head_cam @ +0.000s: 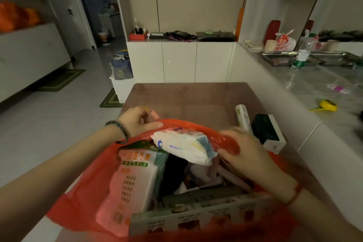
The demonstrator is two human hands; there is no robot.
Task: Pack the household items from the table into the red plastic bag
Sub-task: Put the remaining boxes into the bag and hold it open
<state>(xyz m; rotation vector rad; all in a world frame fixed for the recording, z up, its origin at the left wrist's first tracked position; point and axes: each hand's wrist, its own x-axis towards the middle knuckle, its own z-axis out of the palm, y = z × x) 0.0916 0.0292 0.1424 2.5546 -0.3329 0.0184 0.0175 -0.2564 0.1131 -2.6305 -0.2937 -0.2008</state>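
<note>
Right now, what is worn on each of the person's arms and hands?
The left hand wears a gold ring, its wrist a dark beaded bracelet. The right hand shows no ring; a thin red cord bracelet circles its wrist. No sleeves show.

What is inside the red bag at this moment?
The red bag holds a wipes pack on top, a gloves pack at left, a grey slotted box in front and something dark between. Whatever lies beneath is covered.

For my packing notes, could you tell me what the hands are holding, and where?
The left hand pinches the red plastic bag at its far rim; the right hand grips the rim on the right.
</note>
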